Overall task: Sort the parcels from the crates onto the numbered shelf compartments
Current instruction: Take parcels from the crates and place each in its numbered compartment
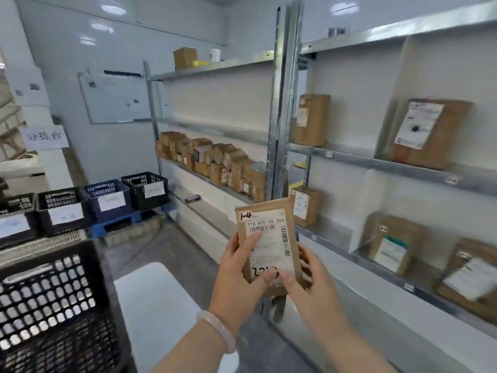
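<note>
I hold a flat brown parcel (271,224) upright in front of me with both hands. It carries a white barcode label and a small tag reading "1-4" at its top left. My left hand (239,267) grips its left edge, thumb across the label. My right hand (309,275) grips its lower right edge. The metal shelf unit (376,160) stands just right of the parcel, with single brown parcels (427,133) standing in its divided compartments. A black crate (53,300) sits at my lower left.
A second shelf (212,127) at the back holds a row of several brown boxes (215,162). Black and blue crates (107,200) with white labels line the left side on a blue pallet. A white surface (153,305) lies below my arms. A whiteboard hangs on the far wall.
</note>
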### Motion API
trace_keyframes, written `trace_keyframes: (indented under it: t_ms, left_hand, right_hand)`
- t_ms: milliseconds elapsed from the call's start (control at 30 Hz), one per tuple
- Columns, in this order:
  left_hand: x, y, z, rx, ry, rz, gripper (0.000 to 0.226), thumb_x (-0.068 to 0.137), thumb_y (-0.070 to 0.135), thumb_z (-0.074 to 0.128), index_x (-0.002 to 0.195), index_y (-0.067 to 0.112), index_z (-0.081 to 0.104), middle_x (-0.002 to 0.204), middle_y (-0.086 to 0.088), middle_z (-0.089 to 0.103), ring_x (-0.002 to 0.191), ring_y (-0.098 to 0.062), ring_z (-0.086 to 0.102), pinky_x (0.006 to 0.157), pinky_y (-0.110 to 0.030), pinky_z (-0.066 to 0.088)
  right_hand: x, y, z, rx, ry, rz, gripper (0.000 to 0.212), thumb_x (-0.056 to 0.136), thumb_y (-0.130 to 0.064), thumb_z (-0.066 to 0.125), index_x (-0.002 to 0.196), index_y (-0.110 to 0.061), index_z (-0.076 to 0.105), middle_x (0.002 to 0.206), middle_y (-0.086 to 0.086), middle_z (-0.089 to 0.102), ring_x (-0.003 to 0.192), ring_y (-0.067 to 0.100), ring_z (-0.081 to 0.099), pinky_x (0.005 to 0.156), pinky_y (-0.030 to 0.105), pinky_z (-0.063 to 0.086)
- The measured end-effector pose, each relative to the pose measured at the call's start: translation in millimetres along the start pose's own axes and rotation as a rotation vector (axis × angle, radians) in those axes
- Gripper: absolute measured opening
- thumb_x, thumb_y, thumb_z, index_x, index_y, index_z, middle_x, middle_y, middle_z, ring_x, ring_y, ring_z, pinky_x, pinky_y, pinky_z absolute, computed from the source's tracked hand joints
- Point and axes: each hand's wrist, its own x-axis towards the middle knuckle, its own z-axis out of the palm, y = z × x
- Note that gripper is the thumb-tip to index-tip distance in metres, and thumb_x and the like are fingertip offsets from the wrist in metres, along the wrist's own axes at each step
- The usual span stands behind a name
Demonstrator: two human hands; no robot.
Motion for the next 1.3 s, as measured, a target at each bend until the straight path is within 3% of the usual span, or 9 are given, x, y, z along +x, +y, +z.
trace_keyframes:
  t_ms: [100, 300, 567, 733, 900, 1067, 1133, 1200, 1300]
  left_hand:
    - [8, -6, 41, -0.026, -0.046, -0.009, 0.071, 0.084, 0.005, 0.075, 0.13, 0.052, 0.048, 0.144, 0.026, 0.03, 0.127, 0.02, 0.032, 0.09, -0.006, 0.045]
    - [33, -13, 95, -0.033, -0.187, -0.021, 0.072, 0.085, 0.011, 0.074, 0.133, 0.054, 0.042, 0.148, 0.02, 0.03, 0.13, 0.006, 0.036, 0.084, -0.003, 0.046]
    - [88, -43, 148, -0.099, -0.31, 0.014, 0.075, 0.085, 0.008, 0.074, 0.134, 0.055, 0.041, 0.143, 0.033, 0.028, 0.123, 0.028, 0.027, 0.082, 0.0, 0.042]
    - [137, -57, 182, -0.147, -0.424, 0.058, 0.075, 0.086, 0.01, 0.073, 0.133, 0.058, 0.04, 0.149, 0.026, 0.026, 0.122, 0.029, 0.026, 0.085, -0.003, 0.045]
    - [181, -46, 233, -0.201, -0.538, 0.224, 0.075, 0.087, 0.008, 0.072, 0.134, 0.055, 0.037, 0.144, 0.031, 0.021, 0.121, 0.033, 0.021, 0.081, 0.008, 0.035]
    - [194, -23, 306, -0.275, -0.662, 0.413, 0.08, 0.085, 0.015, 0.075, 0.142, 0.055, 0.036, 0.152, 0.029, 0.021, 0.143, 0.0, 0.023, 0.105, -0.019, 0.041]
    - [185, -6, 334, -0.316, -0.687, 0.477, 0.078, 0.084, 0.015, 0.077, 0.14, 0.053, 0.039, 0.15, 0.029, 0.024, 0.141, 0.005, 0.024, 0.104, -0.015, 0.04]
    - [168, 14, 357, -0.372, -0.729, 0.517, 0.077, 0.084, 0.016, 0.077, 0.135, 0.057, 0.037, 0.147, 0.036, 0.02, 0.136, 0.014, 0.024, 0.095, -0.004, 0.04]
    - [138, 43, 389, -0.42, -0.797, 0.566, 0.08, 0.085, 0.021, 0.075, 0.133, 0.069, 0.032, 0.145, 0.043, 0.015, 0.138, 0.009, 0.025, 0.1, -0.022, 0.049]
  right_hand:
    - [7, 16, -39, -0.041, 0.049, 0.023, 0.053, 0.086, -0.024, 0.071, 0.131, -0.038, 0.047, 0.122, -0.019, 0.057, 0.105, -0.01, 0.055, 0.078, 0.018, 0.055]
    - [17, 42, -87, -0.084, 0.127, 0.087, 0.053, 0.084, -0.024, 0.073, 0.119, -0.053, 0.046, 0.114, -0.035, 0.055, 0.11, -0.01, 0.052, 0.086, 0.032, 0.057]
    - [55, 63, -120, -0.397, 0.223, 0.163, 0.067, 0.083, -0.041, 0.07, 0.133, -0.056, 0.028, 0.138, -0.027, 0.038, 0.128, 0.001, 0.039, 0.107, 0.041, 0.043]
    - [86, 64, -143, -0.689, 0.294, 0.12, 0.075, 0.085, -0.049, 0.064, 0.138, -0.057, 0.012, 0.139, -0.033, 0.023, 0.13, -0.01, 0.019, 0.113, 0.028, 0.026]
    - [100, 57, -182, -0.986, 0.416, 0.142, 0.077, 0.087, -0.055, 0.057, 0.146, -0.048, 0.009, 0.153, -0.025, 0.017, 0.14, -0.003, 0.014, 0.11, 0.016, 0.014]
    - [71, 50, -230, -1.195, 0.552, 0.218, 0.075, 0.087, -0.062, 0.048, 0.142, -0.056, -0.001, 0.155, -0.024, 0.009, 0.143, 0.001, 0.011, 0.112, 0.017, 0.006]
    - [53, 42, -248, -1.25, 0.596, 0.259, 0.074, 0.088, -0.06, 0.05, 0.145, -0.052, 0.005, 0.155, -0.023, 0.013, 0.142, 0.001, 0.014, 0.108, 0.013, 0.0]
    - [32, 32, -267, -1.292, 0.633, 0.296, 0.072, 0.087, -0.059, 0.051, 0.148, -0.046, 0.015, 0.154, -0.018, 0.023, 0.14, 0.004, 0.021, 0.109, 0.015, 0.005]
    - [-3, 22, -298, -1.316, 0.718, 0.341, 0.071, 0.083, -0.062, 0.045, 0.147, -0.041, 0.022, 0.15, -0.012, 0.034, 0.137, 0.009, 0.031, 0.111, 0.026, 0.025]
